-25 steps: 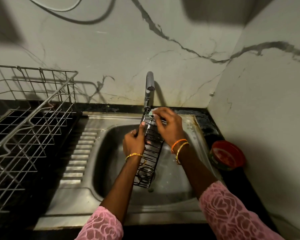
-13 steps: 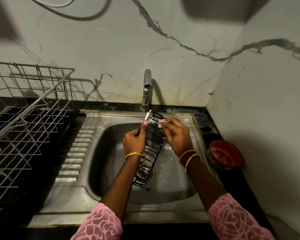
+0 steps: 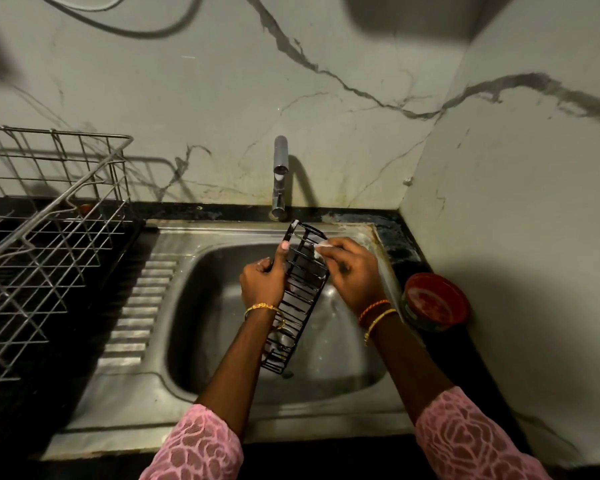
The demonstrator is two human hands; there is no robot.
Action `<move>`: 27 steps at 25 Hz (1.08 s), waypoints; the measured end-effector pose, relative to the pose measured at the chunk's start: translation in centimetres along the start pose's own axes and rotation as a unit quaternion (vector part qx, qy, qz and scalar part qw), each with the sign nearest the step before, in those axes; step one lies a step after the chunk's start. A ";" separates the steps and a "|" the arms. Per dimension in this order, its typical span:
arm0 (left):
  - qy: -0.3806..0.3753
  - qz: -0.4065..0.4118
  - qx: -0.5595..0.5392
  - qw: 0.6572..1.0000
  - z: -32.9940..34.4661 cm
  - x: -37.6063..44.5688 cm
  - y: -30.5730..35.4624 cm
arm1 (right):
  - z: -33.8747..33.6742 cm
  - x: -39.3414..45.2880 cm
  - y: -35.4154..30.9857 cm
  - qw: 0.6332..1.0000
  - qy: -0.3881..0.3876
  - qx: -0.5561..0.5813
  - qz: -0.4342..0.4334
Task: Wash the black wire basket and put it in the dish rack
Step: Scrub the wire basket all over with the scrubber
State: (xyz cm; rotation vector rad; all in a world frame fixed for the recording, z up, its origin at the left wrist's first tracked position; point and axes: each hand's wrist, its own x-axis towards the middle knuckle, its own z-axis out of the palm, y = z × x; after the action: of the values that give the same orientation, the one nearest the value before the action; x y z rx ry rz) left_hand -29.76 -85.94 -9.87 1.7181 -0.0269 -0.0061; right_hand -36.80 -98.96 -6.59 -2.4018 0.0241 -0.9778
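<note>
Half the job at most looks done: the basket is in the scrubbing stage and nowhere near the rack yet. It hangs tilted over the sink bowl, its top end up near the sink's back edge below the tap, its bottom end down toward the drain. The left hand grips one long side of the frame, fingers curled round the wire and thumb laid up along it. The right hand pinches a small pale scrubber between its fingertips and presses it against the wires near the top end. White foam clings to the top corner, so soaping is under way; how much of the lower half has been scrubbed I cannot tell, since the wires there are dark and thin against the bowl. No water shows from the tap, so rinsing seems still to come. After that the basket must cross the drainboard to the rack, which stands on the surface at the sink's left edge. A red tub sits on the surface by the sink's right edge
</note>
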 end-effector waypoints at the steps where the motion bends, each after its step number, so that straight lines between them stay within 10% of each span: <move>1: 0.005 -0.003 0.008 1.000 -0.1 0.0 0.0 | 0.2 0.3 -0.3 1.000 -0.003 0.004 -0.003; 12: 0.039 -0.019 0.052 0.998 0.5 1.5 2.1 | 0.2 -1.3 -1.7 0.997 0.034 -0.012 -0.064; 20: 0.079 -0.040 0.022 0.996 -0.2 0.3 1.2 | 2.5 3.3 -5.2 0.989 0.010 0.102 0.105; 27: 0.132 -0.054 -0.021 0.990 -0.3 0.8 0.7 | 1.7 -0.8 -4.6 1.000 -0.010 0.004 0.016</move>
State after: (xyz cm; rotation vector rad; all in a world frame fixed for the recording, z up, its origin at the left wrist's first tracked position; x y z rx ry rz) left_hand -28.98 -85.78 -9.11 1.6639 0.2617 0.1391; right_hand -37.10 -94.02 -5.84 -2.3963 0.0521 -0.9375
